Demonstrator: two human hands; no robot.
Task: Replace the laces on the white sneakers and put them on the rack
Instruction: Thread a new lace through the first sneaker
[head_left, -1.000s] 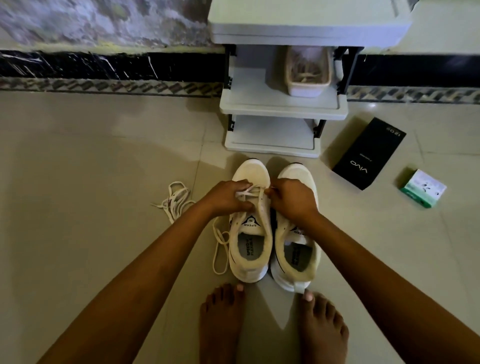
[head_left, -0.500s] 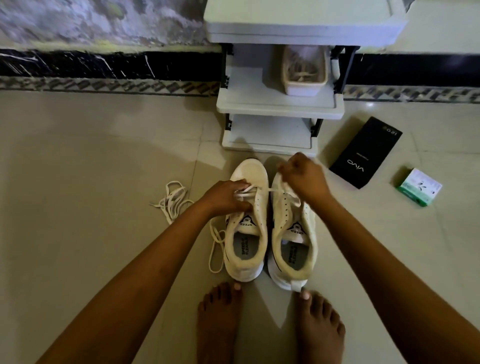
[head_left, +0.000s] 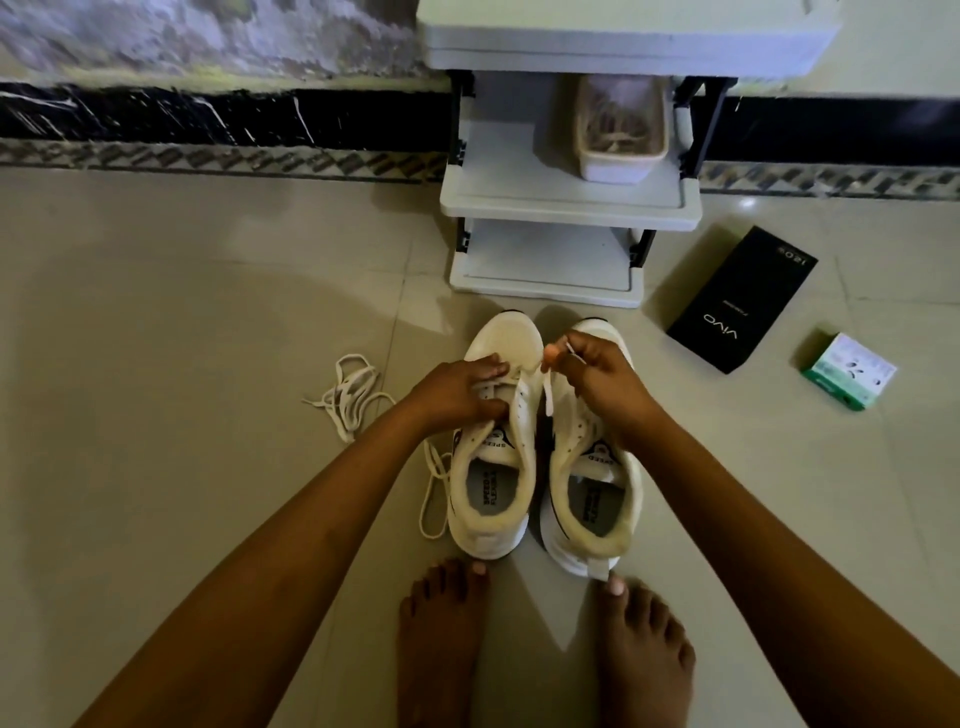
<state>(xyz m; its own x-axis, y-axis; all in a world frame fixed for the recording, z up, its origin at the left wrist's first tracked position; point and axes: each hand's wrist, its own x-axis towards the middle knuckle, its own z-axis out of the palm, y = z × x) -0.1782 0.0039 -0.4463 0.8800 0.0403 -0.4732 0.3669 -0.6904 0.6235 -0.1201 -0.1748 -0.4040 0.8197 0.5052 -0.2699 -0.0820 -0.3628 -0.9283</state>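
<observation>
Pair of white fabric sneakers (head_left: 545, 447) on floor just before grey plastic rack (head_left: 566, 208) — lacing barely begun. Left hand (head_left: 457, 395) presses the left shoe's eyelets, fingers curled; right hand (head_left: 597, 379) pinches flat white lace (head_left: 548, 395). Right shoe unlaced; racking remains.

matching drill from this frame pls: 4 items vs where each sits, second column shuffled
1. basket
2. black box
3. green box
4. loose lace

A. floor, left of the sneakers
B. rack's middle shelf
C. floor, far right
D. floor, just right of the rack

Pairs: 1-B, 2-D, 3-C, 4-A
</observation>
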